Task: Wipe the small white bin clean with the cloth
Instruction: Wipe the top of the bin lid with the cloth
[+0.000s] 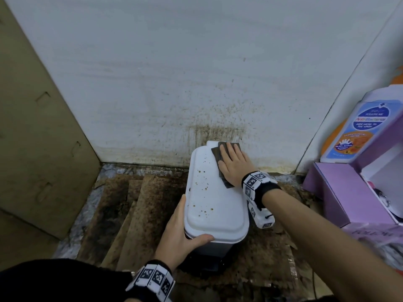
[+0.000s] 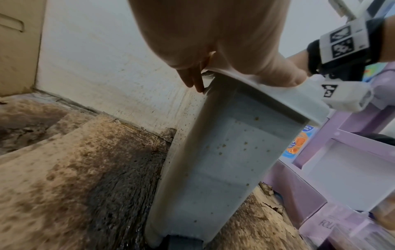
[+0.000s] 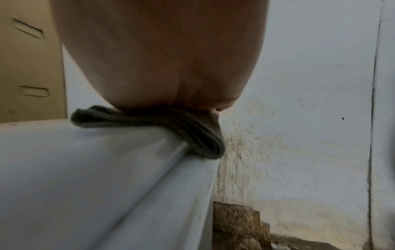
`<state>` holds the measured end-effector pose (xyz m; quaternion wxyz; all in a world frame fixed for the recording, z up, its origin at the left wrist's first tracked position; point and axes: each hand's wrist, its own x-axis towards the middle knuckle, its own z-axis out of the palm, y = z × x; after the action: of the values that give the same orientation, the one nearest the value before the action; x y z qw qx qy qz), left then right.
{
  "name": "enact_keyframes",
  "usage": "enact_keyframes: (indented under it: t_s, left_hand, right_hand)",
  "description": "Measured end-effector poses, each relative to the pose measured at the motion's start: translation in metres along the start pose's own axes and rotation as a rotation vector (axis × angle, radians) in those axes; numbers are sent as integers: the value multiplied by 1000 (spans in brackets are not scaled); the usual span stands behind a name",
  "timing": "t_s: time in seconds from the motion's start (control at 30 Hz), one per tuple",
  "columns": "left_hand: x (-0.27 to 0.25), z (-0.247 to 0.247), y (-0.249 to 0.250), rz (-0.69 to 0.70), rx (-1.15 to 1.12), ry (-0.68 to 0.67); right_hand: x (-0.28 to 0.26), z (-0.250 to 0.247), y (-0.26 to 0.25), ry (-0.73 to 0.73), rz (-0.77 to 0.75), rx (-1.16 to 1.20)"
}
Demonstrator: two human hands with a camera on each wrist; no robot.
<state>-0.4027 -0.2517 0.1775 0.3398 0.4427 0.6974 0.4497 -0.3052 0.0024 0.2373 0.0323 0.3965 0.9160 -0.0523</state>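
Observation:
The small white bin (image 1: pixel 218 205) stands on the floor against the wall, its lid dotted with brown spots. A dark folded cloth (image 1: pixel 215 151) lies on the lid's far right corner. My right hand (image 1: pixel 227 155) presses flat on it with straight fingers. In the right wrist view the cloth (image 3: pixel 171 123) bulges out under the palm and over the edge of the lid (image 3: pixel 85 169). My left hand (image 1: pixel 189 223) grips the lid's near left corner, thumb along the front rim and fingers down the left side. The left wrist view shows the speckled bin body (image 2: pixel 224 160) below that hand (image 2: pixel 239 81).
A stained white wall (image 1: pixel 196 83) rises right behind the bin. A brown cardboard panel (image 1: pixel 32 127) closes the left side. Purple boxes (image 1: pixel 349 192) and a wash bottle (image 1: pixel 357 131) crowd the right. Dirty, stained cardboard (image 1: pixel 135 214) covers the floor.

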Motion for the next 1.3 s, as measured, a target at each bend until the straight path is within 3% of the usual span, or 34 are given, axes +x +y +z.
enact_keyframes:
  t_s: [0.27, 0.47, 0.8, 1.07, 1.3]
  left_hand:
    - [-1, 5, 0, 15, 30, 6]
    - [-1, 7, -2, 16, 47, 8]
    - [-5, 10, 3, 29, -29, 8]
    - [-2, 7, -3, 14, -39, 11]
    - [-2, 6, -1, 0, -46, 15]
  right_hand:
    - [-7, 3, 6, -9, -52, -36]
    - [-71, 18, -4, 13, -73, 184]
    - [-180, 43, -57, 150, 24, 157]
    - [-165, 38, -50, 143, -24, 181]
    - [-80, 23, -8, 14, -71, 174]
